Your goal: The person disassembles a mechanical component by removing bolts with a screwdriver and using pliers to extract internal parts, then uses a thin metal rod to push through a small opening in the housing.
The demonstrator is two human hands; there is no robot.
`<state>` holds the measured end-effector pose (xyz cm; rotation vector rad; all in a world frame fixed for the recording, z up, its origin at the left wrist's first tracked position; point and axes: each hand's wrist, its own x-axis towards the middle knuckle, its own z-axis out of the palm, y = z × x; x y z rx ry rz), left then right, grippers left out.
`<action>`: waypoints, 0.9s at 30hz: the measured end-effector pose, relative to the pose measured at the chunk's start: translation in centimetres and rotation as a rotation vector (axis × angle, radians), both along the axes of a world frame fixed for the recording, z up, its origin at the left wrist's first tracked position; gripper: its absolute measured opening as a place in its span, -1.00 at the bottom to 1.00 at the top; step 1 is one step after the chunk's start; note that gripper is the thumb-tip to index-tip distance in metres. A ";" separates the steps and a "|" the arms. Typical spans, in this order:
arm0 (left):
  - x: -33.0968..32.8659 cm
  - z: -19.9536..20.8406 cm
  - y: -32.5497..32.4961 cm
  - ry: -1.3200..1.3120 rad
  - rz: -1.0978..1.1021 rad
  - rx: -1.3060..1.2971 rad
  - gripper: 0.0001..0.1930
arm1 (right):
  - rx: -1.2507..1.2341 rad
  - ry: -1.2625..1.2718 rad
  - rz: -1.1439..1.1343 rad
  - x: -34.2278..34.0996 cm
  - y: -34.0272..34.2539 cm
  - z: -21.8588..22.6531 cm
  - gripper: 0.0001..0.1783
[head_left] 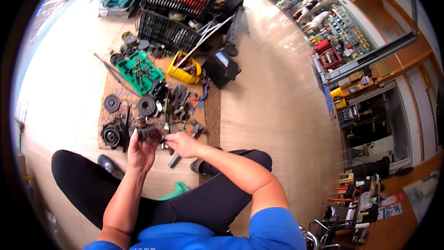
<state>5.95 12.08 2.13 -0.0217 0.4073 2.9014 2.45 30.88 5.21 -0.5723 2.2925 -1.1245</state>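
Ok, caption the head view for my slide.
Seated on the floor, left hand cradles a greasy gear part while right hand works it.

From up here I can't make out what my left hand (141,150) has hold of: a dark round metal part (148,132), half covered by my fingers, its detail too small to read. My right hand (183,144) hides whatever its fingertips pinch; I can't tell whether anything is there. The heap of black parts (175,102) on the mat (210,115) blurs into one mass. The contents of the green tray (138,71) and the yellow bin (184,68) are too small to name. The people (312,11) far off are mere smudges.
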 end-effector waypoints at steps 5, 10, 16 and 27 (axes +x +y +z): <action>0.0 0.3 0.0 -0.005 0.009 -0.011 -0.52 | 0.035 0.006 0.015 -0.1 0.3 0.4 -0.75; -1.0 0.2 -0.7 -0.024 0.064 0.022 -0.48 | 0.044 0.008 -0.025 -0.1 0.2 0.4 -0.72; -1.7 0.1 -1.5 -0.010 0.080 0.061 -0.47 | 0.085 0.008 -0.004 -0.1 0.3 0.2 -0.70; -1.6 0.3 -1.6 -0.076 0.106 0.035 -0.47 | 0.147 0.170 0.073 -0.4 0.7 -0.2 -0.70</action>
